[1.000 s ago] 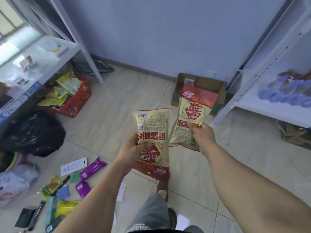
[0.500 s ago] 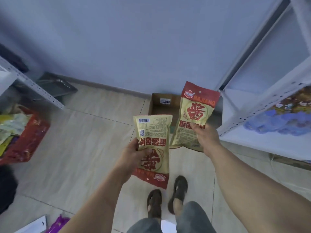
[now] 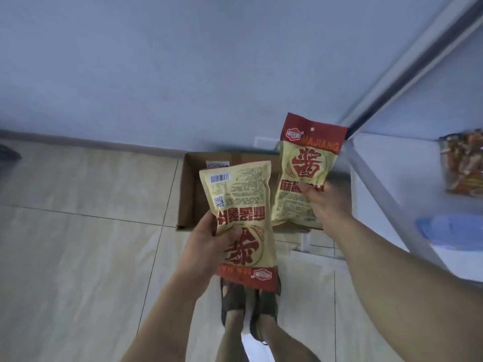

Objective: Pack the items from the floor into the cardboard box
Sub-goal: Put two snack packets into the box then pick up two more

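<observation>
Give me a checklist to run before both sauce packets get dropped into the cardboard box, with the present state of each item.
1. Left hand grips the upside-down packet: ok.
2. Right hand grips the upright packet: ok.
3. Cardboard box open, flaps out of the way: ok.
4. Packets over the box opening: right one ok; the left one's lower end hangs short of the near edge, not ok.
5. Room inside the box: cannot tell, the packets hide most of the interior.
6. White shelf post beside the box clear of the right arm: ok.
</observation>
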